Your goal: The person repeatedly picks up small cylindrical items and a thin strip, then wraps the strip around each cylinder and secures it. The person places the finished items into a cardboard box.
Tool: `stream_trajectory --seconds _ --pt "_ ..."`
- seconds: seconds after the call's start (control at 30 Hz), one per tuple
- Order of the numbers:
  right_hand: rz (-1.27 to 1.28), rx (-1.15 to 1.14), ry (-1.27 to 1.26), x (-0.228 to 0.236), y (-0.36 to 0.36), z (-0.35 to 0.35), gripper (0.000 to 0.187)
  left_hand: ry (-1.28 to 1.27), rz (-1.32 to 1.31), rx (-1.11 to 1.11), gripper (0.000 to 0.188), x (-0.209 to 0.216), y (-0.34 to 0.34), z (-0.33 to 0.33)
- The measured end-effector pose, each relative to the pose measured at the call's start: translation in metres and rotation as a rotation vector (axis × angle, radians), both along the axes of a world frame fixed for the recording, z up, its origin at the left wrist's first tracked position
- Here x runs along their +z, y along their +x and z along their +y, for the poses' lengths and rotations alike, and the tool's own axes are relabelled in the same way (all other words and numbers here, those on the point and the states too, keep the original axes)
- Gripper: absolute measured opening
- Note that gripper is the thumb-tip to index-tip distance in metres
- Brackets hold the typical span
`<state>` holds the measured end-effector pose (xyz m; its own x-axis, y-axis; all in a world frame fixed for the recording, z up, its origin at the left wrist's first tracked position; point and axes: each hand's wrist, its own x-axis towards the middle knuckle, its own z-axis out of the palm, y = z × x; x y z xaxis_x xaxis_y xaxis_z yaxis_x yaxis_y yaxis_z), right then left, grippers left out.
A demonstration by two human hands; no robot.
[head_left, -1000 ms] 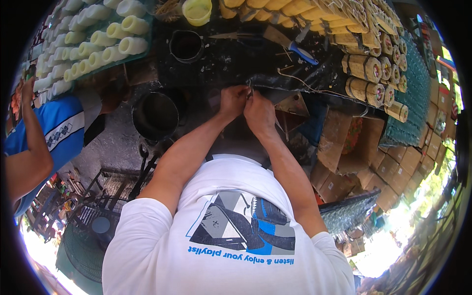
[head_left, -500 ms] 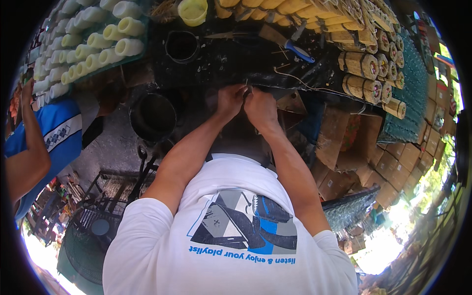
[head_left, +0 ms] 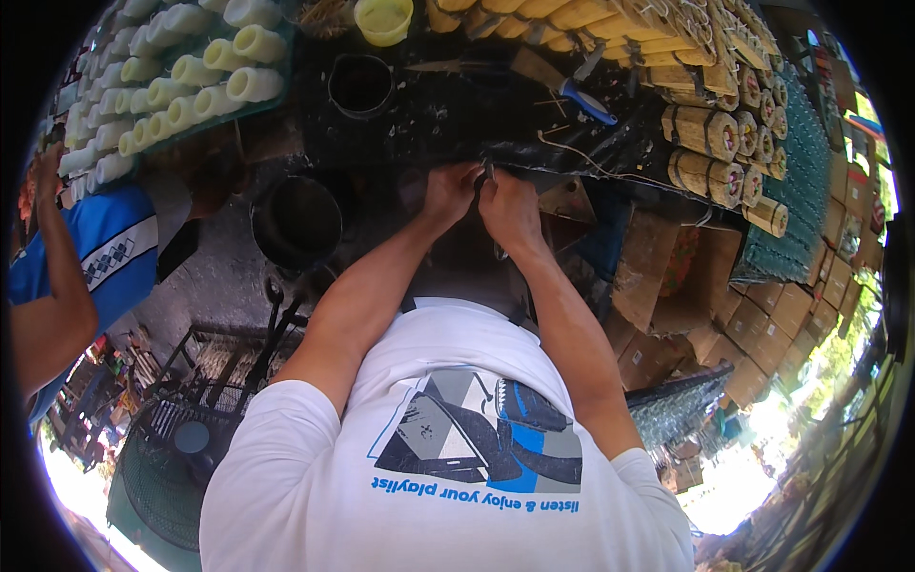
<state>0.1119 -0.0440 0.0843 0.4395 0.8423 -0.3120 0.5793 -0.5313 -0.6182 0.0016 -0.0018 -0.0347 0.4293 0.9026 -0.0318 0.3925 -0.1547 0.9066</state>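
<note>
My left hand (head_left: 452, 194) and my right hand (head_left: 510, 207) meet at the near edge of a black-topped table (head_left: 457, 133). Both have their fingers pinched together, nearly touching. Between the fingertips shows a tiny, thin, light-coloured bit, too small to name; the fingers hide the rest. On the tabletop beyond lie a blue-handled tool (head_left: 588, 102), a pointed blade (head_left: 437, 67) and a length of thin cord (head_left: 586, 162). A dark round pot (head_left: 360, 86) stands to the left of these.
Tan, black-banded cylindrical bundles (head_left: 701, 132) are stacked at the far right. Pale cylinders (head_left: 253, 84) fill a tray at the far left, near a yellow-green cup (head_left: 383, 21). A large dark pot (head_left: 296, 222), an open cardboard box (head_left: 679, 272) and a person in blue (head_left: 95, 253) surround me.
Both hands stay together at the table edge, with slight shifts of the fingers. The view has moved a little; the things on the table lie as before.
</note>
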Motion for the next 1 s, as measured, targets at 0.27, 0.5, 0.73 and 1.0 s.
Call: stream_trajectory --seconds 0.27,0.5,0.73,1.0 --pt "-0.012 0.021 -0.024 0.004 -0.003 0.002 0.023 -0.021 0.016 -0.02 0.014 -0.014 0.001 -0.001" --pt "0.008 -0.009 0.018 -0.007 -0.009 -0.004 0.019 0.044 -0.015 -0.053 0.013 -0.017 0.002 -0.001" --pt "-0.079 0.038 -0.036 -0.023 -0.016 -0.01 0.018 0.069 -0.051 0.013 0.009 -0.009 0.003 0.002" --pt "-0.16 0.059 -0.053 -0.025 -0.016 -0.017 0.02 0.049 -0.033 0.016 0.007 -0.004 0.002 0.001"
